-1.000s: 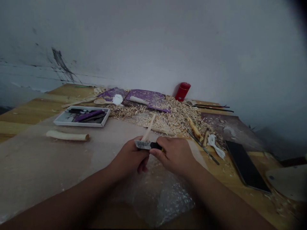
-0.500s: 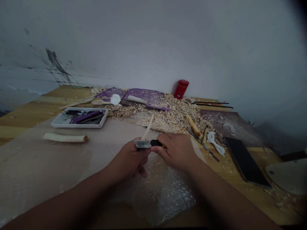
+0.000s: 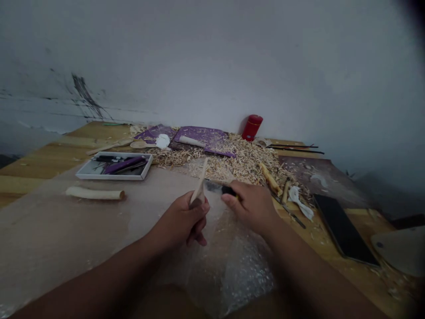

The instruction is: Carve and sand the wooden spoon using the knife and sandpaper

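My left hand (image 3: 186, 217) is closed around the wide end of a pale wooden spoon (image 3: 200, 186). The spoon's thin handle points up and away from me, and part of the wide end is hidden by my fingers. To the right, my right hand (image 3: 252, 206) grips the dark handle of a knife (image 3: 215, 187). Its blade points left, close to the spoon's handle and slightly blurred; whether they touch I cannot tell. Beneath both hands lies clear bubble wrap (image 3: 245, 270).
Wood shavings (image 3: 249, 159) heap at the back, near purple sheets (image 3: 199, 133) and a red canister (image 3: 252, 127). A white tray of tools (image 3: 114, 176) and a peeled stick (image 3: 94, 193) lie left. A black phone-like slab (image 3: 343, 230) and a rasp-like tool (image 3: 292, 215) lie right.
The knife has moved from across the spoon's wide end, over my left hand, to farther up and right beside the handle. The view has shifted slightly.
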The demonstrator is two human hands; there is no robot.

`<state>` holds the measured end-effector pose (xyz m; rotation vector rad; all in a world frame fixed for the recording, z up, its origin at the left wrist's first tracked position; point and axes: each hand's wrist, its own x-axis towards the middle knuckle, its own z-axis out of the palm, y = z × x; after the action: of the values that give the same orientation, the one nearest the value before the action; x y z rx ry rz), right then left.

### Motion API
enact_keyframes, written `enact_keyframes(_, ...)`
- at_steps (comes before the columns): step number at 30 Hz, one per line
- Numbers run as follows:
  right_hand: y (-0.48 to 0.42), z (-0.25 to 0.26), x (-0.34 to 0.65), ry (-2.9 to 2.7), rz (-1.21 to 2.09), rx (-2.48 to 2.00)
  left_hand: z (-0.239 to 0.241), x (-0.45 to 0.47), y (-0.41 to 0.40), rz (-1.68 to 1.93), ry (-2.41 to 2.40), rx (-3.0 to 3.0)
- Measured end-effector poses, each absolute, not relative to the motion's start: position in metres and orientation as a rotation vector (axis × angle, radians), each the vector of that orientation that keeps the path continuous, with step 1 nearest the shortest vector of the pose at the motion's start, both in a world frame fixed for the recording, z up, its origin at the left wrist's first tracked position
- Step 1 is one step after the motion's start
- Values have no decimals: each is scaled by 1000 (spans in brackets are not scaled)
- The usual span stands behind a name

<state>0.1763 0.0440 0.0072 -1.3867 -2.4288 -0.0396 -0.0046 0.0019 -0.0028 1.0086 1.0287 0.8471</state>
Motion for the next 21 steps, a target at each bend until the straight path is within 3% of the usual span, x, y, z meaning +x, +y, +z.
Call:
enact_keyframes(10, 30, 5, 156, -2606, 95, -1252, -3, 3, 1, 805, 1208, 1140)
enact_keyframes(21, 34, 7, 168, -2626, 0, -1108, 5, -7, 0, 675, 918, 1059)
